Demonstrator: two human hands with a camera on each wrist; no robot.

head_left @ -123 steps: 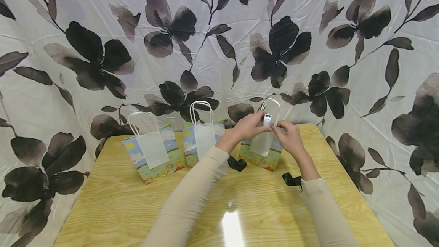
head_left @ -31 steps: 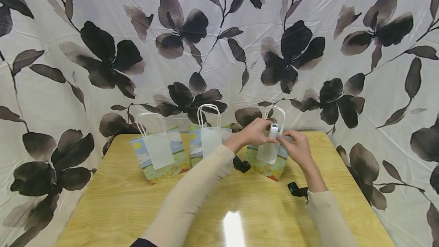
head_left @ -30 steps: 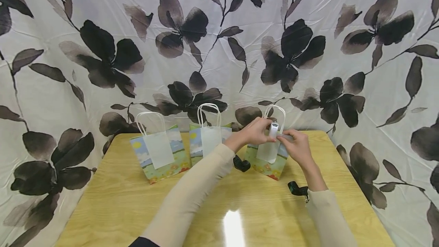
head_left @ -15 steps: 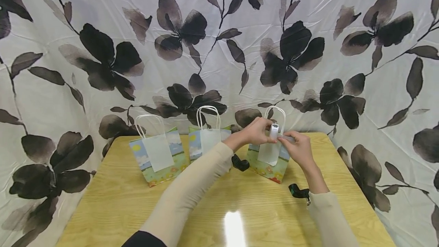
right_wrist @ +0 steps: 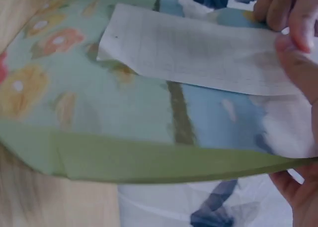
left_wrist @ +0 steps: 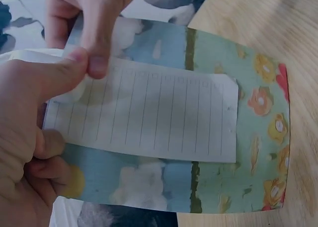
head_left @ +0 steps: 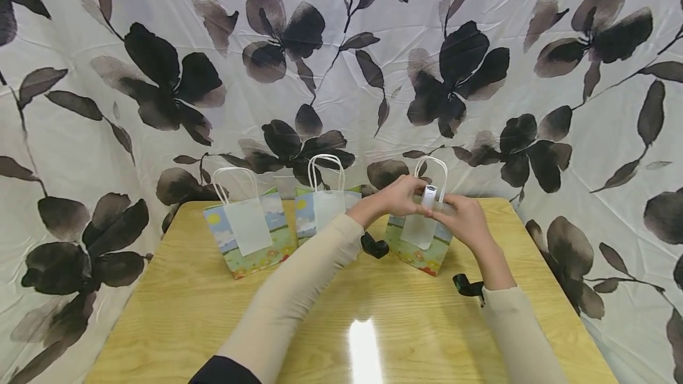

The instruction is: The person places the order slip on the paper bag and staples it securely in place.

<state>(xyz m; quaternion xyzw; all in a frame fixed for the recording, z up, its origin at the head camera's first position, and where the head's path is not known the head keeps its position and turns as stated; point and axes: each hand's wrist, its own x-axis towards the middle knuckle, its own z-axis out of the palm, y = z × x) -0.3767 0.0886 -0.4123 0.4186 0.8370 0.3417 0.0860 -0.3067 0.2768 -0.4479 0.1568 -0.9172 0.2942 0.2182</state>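
Note:
At the top of the right-hand paper bag, printed with sky and flowers, my left hand holds a small white stapler upright. A lined paper slip lies over the bag's front, its top end under the stapler and my left thumb. My right hand pinches the bag's upper edge; in the right wrist view its thumb lies in front and fingers show behind the bag. The two thumbs meet beside the stapler. The bag's white handles rise behind the hands.
Two similar bags stand on the wooden table: a left bag and a middle bag, partly behind my left arm. Each has a white slip on its front. Black wrist cameras hang below my wrists. A floral curtain hangs behind the table.
My right hand has shifted slightly up and inward, its thumb now at the left thumb. The stapler stays at the bag's top. The head view has tilted a little.

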